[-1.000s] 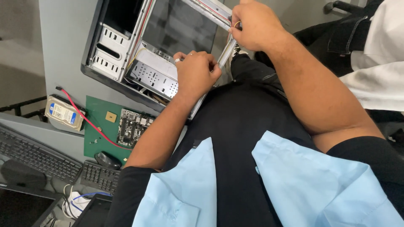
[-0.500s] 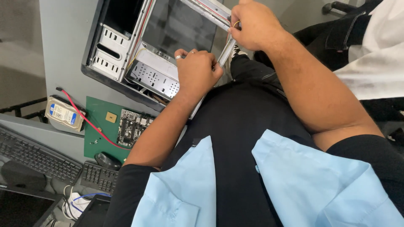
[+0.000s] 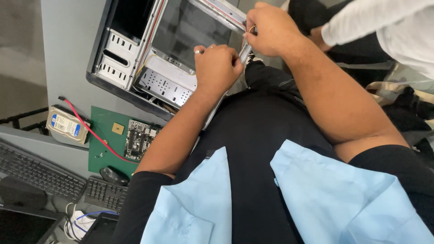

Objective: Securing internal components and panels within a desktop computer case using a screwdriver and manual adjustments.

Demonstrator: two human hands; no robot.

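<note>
Grey metal computer case (image 3: 135,49) is lying open on the counter (image 3: 68,40) at the far left, so the left hand (image 3: 217,68) is curling shut on its near edge, steadying it, while the right hand (image 3: 269,29) is pinching thin wires (image 3: 251,29) at the frame.

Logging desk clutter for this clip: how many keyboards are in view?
2. One black keyboard lies at the far left, below the hard drive. A second, smaller keyboard sits right of it, below the green circuit board, partly hidden by the person's left arm. Others may lie outside the frame.
</note>
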